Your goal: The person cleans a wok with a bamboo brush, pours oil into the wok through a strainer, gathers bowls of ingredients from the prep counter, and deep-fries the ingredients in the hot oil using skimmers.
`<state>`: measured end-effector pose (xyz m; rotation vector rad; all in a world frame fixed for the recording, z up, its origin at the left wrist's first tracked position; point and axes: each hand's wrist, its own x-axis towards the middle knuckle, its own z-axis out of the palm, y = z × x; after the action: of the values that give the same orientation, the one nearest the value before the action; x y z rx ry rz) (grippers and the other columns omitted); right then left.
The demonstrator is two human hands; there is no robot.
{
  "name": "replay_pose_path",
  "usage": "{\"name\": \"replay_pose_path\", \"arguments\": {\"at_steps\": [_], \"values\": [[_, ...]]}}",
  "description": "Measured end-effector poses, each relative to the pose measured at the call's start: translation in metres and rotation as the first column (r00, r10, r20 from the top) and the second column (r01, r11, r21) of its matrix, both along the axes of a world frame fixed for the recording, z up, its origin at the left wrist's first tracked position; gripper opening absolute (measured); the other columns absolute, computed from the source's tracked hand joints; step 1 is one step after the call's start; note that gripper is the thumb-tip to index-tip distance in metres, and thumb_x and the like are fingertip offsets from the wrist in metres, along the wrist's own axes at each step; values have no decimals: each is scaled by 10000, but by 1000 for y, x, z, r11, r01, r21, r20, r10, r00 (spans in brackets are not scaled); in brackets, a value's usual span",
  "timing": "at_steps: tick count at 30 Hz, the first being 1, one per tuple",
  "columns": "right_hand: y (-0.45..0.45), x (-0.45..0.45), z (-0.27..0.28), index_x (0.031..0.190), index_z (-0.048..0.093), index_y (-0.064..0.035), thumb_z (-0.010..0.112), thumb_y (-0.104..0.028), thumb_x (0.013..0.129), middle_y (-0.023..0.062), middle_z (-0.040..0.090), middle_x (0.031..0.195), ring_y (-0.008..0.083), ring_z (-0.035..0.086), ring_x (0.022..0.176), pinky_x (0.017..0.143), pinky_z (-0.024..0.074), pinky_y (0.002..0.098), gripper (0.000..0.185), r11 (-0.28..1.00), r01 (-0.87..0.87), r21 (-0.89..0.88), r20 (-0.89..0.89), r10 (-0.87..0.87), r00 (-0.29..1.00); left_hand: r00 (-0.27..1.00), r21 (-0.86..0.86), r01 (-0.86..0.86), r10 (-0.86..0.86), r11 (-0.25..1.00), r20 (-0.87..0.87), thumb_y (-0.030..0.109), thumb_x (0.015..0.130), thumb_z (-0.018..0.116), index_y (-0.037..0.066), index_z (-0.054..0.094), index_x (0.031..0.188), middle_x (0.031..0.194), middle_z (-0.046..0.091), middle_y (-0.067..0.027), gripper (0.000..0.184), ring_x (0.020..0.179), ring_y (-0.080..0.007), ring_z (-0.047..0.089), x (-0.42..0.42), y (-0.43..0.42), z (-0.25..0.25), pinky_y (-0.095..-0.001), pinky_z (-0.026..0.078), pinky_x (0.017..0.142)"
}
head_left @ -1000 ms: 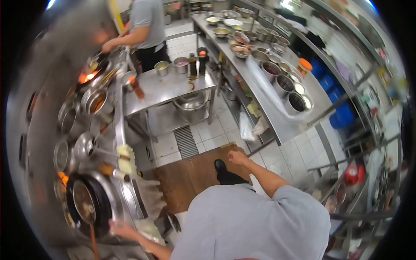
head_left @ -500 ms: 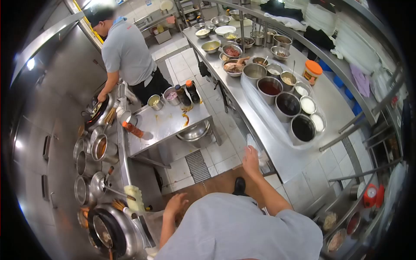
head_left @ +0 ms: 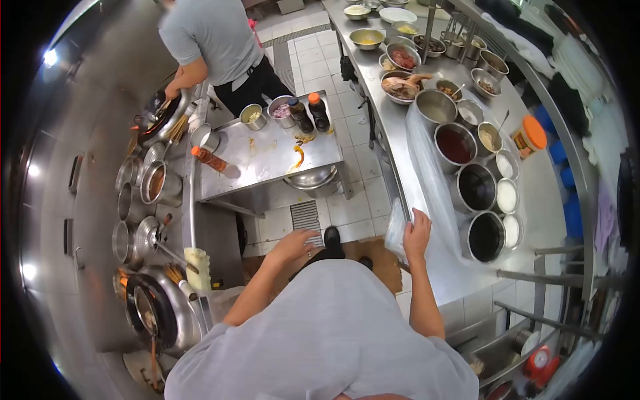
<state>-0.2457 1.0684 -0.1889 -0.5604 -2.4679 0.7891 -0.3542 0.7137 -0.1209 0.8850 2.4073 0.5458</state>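
Observation:
My left hand [head_left: 292,246] is held out over the floor in front of my body, its fingers stretched and nothing in it. To the right, my right hand [head_left: 418,235] is at the near edge of the long steel table [head_left: 437,263], fingers loosely extended. Clear plastic [head_left: 397,230] hangs over that edge right beside it; I see no grip on the plastic, and contact is unclear. Further along the table stand pots of dark liquid [head_left: 487,237], a pot of red liquid [head_left: 455,143] and small containers of white contents [head_left: 507,195].
A co-worker [head_left: 217,47] stands at a wok [head_left: 163,113] on the range. A low steel table [head_left: 260,160] holds sauce bottles [head_left: 319,112] and small pots. Another wok [head_left: 177,313] and a ladle [head_left: 177,253] sit at my left. A brown mat [head_left: 383,257] covers the floor.
My view has shifted, and I am nearer the low table. My left hand has moved up and forward. My right hand has come up to the long table's edge.

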Motion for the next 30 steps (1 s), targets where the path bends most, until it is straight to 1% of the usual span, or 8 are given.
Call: {"name": "replay_pose_path", "arguments": {"at_steps": [4, 8, 11, 12, 14, 17, 20, 30], "values": [[5, -43, 4, 1210, 532, -15, 552, 14, 800, 174, 554, 1178, 356, 478, 1126, 987, 379, 432, 412, 998, -8, -57, -42, 6, 999, 995, 79, 58, -64, 995, 75, 235, 884, 609, 106, 560, 1254, 1170, 590, -152, 394, 1063, -354, 573, -57, 32, -36, -411, 465, 912], [18, -115, 25, 1250, 521, -44, 543, 17, 832, 152, 574, 1159, 275, 614, 897, 815, 494, 368, 423, 966, -33, -255, -12, 31, 999, 971, 294, 24, -92, 956, 219, 243, 901, 605, 80, 569, 1234, 1115, 613, -133, 372, 1009, -285, 608, -128, 70, -58, -378, 489, 864], [37, -183, 11, 1304, 457, -51, 546, -72, 914, 121, 602, 1100, 158, 631, 762, 660, 539, 294, 401, 666, -53, -744, -81, -12, 997, 899, 495, -180, -63, 850, 434, 234, 915, 595, 63, 576, 1216, 1049, 624, -104, 346, 945, -221, 615, -199, 117, -61, -345, 504, 802], [41, -208, 18, 1304, 457, -51, 546, -72, 914, 121, 602, 1100, 158, 631, 762, 660, 539, 294, 401, 673, -42, -738, -78, -24, 997, 836, 542, -312, -46, 780, 547, 231, 926, 582, 51, 574, 1211, 1021, 626, -82, 337, 906, -185, 614, -228, 138, -59, -328, 512, 766], [49, -262, 37, 1338, 405, -56, 525, -138, 951, 125, 601, 1090, 178, 632, 774, 655, 555, 311, 413, 333, -73, -940, -120, -123, 985, 782, 567, -476, 29, 673, 623, 245, 934, 575, 41, 577, 1193, 991, 625, -59, 330, 860, -160, 608, -295, 185, -64, -314, 516, 718], [69, -336, 33, 1384, 304, -65, 520, -237, 966, 170, 534, 1183, 233, 631, 832, 665, 563, 364, 501, 230, -11, -973, -73, -261, 963, 781, 567, -548, 134, 615, 610, 238, 919, 588, 36, 572, 1171, 1003, 629, -83, 323, 877, -173, 608, -395, 269, -50, -336, 505, 737], [92, -383, 12, 1387, 252, -82, 512, -316, 970, 202, 432, 1289, 297, 620, 918, 692, 571, 427, 544, 108, 34, -994, -13, -405, 914, 910, 776, -302, 410, 553, 62, 183, 853, 607, 42, 568, 1132, 1055, 592, -169, 314, 932, -287, 586, -477, 350, -41, -378, 468, 847], [114, -418, 6, 1285, 310, -53, 514, -273, 973, 158, 480, 1184, 307, 639, 853, 656, 595, 422, 432, 65, 118, -991, 69, -508, 859, 832, 644, -495, 532, 583, 158, 320, 861, 609, 55, 596, 1073, 1137, 555, -205, 340, 1069, -370, 520, -603, 479, -39, -425, 420, 936]]}}
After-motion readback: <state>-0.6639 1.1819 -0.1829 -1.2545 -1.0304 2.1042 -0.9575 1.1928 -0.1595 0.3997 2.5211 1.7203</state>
